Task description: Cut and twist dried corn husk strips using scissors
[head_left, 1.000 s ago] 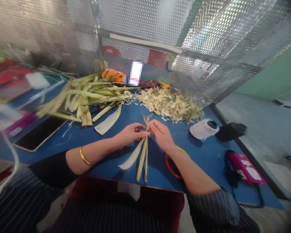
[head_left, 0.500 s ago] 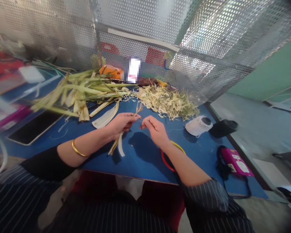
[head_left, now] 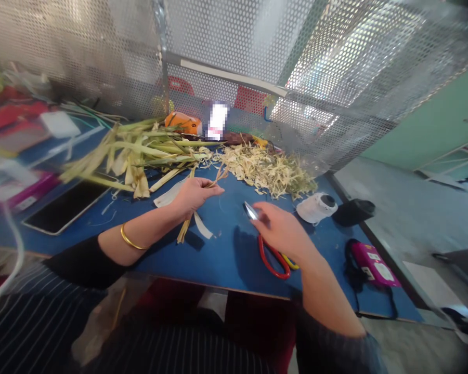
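A small bundle of dry leaf strips (head_left: 184, 230) is pinched in my left hand (head_left: 197, 196); its tips stick out past the fingers and its ends hang below. A pale strip hangs beside it. My right hand (head_left: 278, 226) is closed round the middle of a pair of scissors (head_left: 262, 253). The blades point up and left from the fingers, and the red and yellow handles show below the palm. Thin thread seems to trail near the left fingertips. Behind my left hand, a wide pale leaf piece (head_left: 166, 194) lies on the table.
Long green leaves (head_left: 148, 145) and a heap of shredded bits (head_left: 271, 169) lie along the back. White (head_left: 315, 209) and black (head_left: 353, 213) thread spools and a magenta box (head_left: 376, 265) are at right. Phone (head_left: 68, 205) at left; perforated metal screen (head_left: 226, 31) behind.
My right hand has left the left fingertips, moved right and down, and taken hold of the scissors from the table. My left hand still holds the strips.
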Tool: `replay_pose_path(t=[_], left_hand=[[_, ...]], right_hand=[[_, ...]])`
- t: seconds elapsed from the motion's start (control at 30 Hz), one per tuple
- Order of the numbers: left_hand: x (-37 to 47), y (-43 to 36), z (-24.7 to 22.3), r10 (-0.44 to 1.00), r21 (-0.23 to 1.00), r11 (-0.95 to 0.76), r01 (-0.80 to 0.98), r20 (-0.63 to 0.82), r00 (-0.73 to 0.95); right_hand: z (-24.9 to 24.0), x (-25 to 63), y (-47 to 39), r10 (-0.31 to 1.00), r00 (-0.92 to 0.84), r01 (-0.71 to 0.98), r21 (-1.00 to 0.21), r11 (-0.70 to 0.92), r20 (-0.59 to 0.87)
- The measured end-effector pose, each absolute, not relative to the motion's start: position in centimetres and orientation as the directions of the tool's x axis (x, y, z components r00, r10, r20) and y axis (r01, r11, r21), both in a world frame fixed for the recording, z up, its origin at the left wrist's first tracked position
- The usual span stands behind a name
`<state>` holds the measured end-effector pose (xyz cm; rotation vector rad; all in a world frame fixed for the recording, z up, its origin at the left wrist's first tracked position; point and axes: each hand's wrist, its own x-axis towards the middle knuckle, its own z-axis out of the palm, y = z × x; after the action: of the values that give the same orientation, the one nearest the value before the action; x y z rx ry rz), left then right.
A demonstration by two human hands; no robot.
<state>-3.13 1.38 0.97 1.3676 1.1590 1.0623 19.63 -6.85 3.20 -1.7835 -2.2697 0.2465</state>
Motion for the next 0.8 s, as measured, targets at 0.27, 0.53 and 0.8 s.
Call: replay_pose_path(t=[0.27,0.53,0.8], left_hand=[[-3.6,1.7,1.2,0.981,0.978,-0.121,0.168,0.092,0.172],[-4.0,1.8,1.7,0.964,0.936,-0.250,0.248,0.216,0.158],[-3.8,1.4,1.6,0.941,0.889,-0.338,0.308,0.313,0.128]], right_hand=[[0.0,22.8,-13.5,0.999,0.033,0.999,0.011,-0.033,-0.038],[0.9,24.2,-10.5,0.941,0.109,0.802,-0.531,-0.273,-0.320],[1.5,19.3,-11.8,0.930,-0.361,-0.337,-0.921,-0.195,-0.065]])
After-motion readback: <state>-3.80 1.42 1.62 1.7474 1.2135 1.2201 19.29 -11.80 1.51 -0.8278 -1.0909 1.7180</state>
